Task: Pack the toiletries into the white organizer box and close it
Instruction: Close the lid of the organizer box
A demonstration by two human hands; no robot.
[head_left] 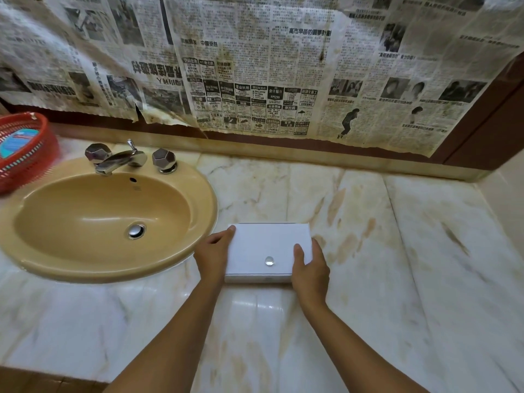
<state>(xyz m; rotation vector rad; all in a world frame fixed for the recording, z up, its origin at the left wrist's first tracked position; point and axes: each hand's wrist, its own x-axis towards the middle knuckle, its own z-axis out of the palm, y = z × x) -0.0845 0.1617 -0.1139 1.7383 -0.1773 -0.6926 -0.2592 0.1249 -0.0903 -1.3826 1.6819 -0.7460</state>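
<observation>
The white organizer box (266, 245) lies flat on the marble counter (397, 251) just right of the sink, its lid down and a small clear knob (269, 261) on top near the front. My left hand (212, 255) grips the box's left side, thumb on the lid's far left corner. My right hand (310, 268) grips the right front corner, thumb lying on the lid. No toiletries are visible; whatever is inside the box is hidden.
A tan oval sink (198, 194) with a chrome faucet (122, 158) fills the left. A red mesh basket (31, 163) stands at the far left. Old newspaper (255, 66) covers the wall behind. The counter's front edge runs along the lower left.
</observation>
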